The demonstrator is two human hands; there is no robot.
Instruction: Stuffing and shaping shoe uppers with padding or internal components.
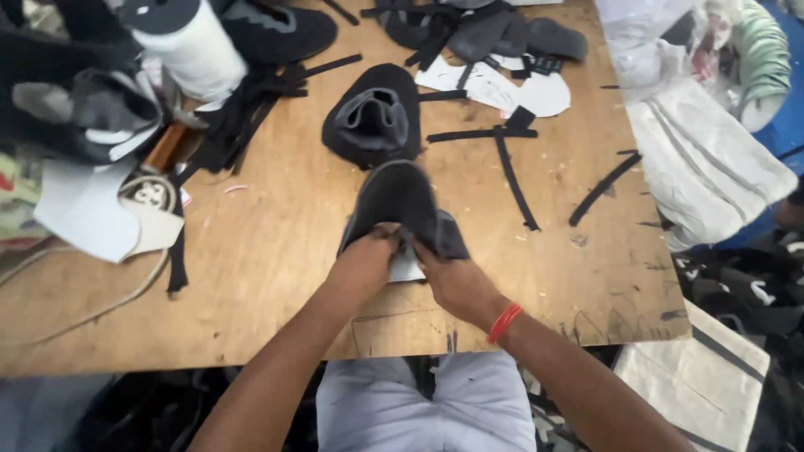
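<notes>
Seen from the head camera, the left hand (362, 266) and the right hand (456, 285) meet at the near edge of a dark grey, curved fabric shoe upper (400, 201), both gripping its rear opening, fingers curled into the cloth. The upper rests on the bare plywood worktable (276, 251), toe pointing away, in front of a second black upper (373, 117) with a grey lining. This looks like the stage of pulling or aligning the rear edges; any further move would want a firm two-handed pinch. Both forearms reach forward and converge; a red band (505, 321) circles the right wrist.
</notes>
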